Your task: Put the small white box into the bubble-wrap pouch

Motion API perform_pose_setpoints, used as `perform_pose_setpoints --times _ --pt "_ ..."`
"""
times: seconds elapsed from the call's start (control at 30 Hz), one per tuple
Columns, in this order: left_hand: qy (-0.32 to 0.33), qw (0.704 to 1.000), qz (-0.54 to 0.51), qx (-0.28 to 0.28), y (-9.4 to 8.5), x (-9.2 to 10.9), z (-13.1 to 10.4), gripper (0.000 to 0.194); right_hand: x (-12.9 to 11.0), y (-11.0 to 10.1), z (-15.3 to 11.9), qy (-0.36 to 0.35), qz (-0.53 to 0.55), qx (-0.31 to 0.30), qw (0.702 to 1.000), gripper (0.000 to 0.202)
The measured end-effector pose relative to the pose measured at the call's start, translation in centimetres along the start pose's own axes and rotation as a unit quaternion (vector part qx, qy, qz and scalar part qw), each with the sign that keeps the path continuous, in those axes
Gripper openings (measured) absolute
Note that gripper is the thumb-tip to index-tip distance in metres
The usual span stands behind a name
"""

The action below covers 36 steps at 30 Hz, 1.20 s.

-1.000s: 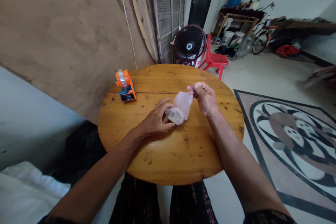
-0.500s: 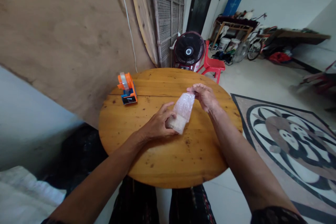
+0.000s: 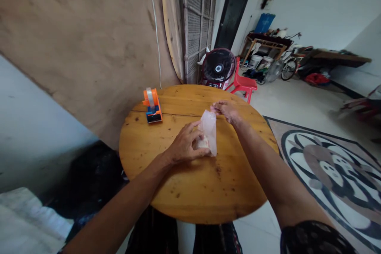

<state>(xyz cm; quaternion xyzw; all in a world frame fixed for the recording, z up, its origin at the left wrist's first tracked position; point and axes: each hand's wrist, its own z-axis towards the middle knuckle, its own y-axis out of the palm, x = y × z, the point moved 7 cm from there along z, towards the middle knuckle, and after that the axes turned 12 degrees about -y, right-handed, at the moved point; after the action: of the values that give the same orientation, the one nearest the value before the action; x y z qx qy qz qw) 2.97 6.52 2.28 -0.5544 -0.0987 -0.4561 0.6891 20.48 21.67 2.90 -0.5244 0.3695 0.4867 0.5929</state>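
Note:
A translucent pinkish bubble wrap bag (image 3: 210, 127) lies slanted over the round wooden table (image 3: 178, 198), with a pale object (image 3: 203, 142) at its near end. What that object is I cannot make out through the wrap. My left hand (image 3: 188, 143) curls around the near end, thumb on the near side and fingers on the far side, gripping object and wrap together. At the far end my right hand (image 3: 225, 110) pinches the edge of the bubble wrap between thumb and fingers.
An orange and blue tape dispenser (image 3: 153, 105) with a tape roll stands at the table's back left. Behind the table are a dark fan (image 3: 218, 65) and a red plastic chair (image 3: 243, 81). A brown wall (image 3: 80, 39) rises on the left.
The bag's far end has swung slightly left, and more of the pale object is covered by my left hand. My right hand still pinches the edge. The camera view has shifted a little.

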Motion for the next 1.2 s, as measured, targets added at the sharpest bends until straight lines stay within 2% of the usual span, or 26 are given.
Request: perform_pose_setpoints --times 0.2,0.3,0.47,0.63,0.73,0.83,1.1,1.2 --pt "0.017 1.000 -0.007 -0.004 0.3 0.2 0.1 0.035 2.9 1.3 0.7 -0.019 0.032 0.016 0.999 0.020" --pt "0.003 1.000 -0.009 -0.012 0.4 0.1 0.2 0.035 3.6 1.7 1.4 -0.038 0.033 0.010 0.999 0.019" --pt "-0.031 0.999 -0.006 -0.035 0.6 -0.1 0.3 0.036 4.6 1.2 2.0 -0.068 0.022 0.014 0.997 0.018" --pt "-0.046 0.998 -0.028 -0.045 0.7 0.1 0.3 0.029 4.6 1.5 2.1 -0.145 -0.074 0.029 0.986 0.018" --pt "-0.051 0.997 -0.036 -0.051 0.7 0.1 0.3 0.029 4.4 1.7 2.0 -0.160 -0.146 0.041 0.975 0.018" --pt "-0.056 0.996 -0.037 -0.058 0.8 0.0 0.3 0.028 4.1 1.6 1.8 -0.165 -0.174 0.048 0.970 0.023" --pt "-0.056 0.995 -0.042 -0.073 0.9 0.0 0.2 0.026 5.1 1.4 2.5 -0.153 -0.086 0.042 0.984 0.036" --pt "-0.054 0.995 -0.050 -0.071 0.9 0.0 0.2 0.027 5.3 0.9 2.4 -0.129 -0.034 0.064 0.989 0.035"
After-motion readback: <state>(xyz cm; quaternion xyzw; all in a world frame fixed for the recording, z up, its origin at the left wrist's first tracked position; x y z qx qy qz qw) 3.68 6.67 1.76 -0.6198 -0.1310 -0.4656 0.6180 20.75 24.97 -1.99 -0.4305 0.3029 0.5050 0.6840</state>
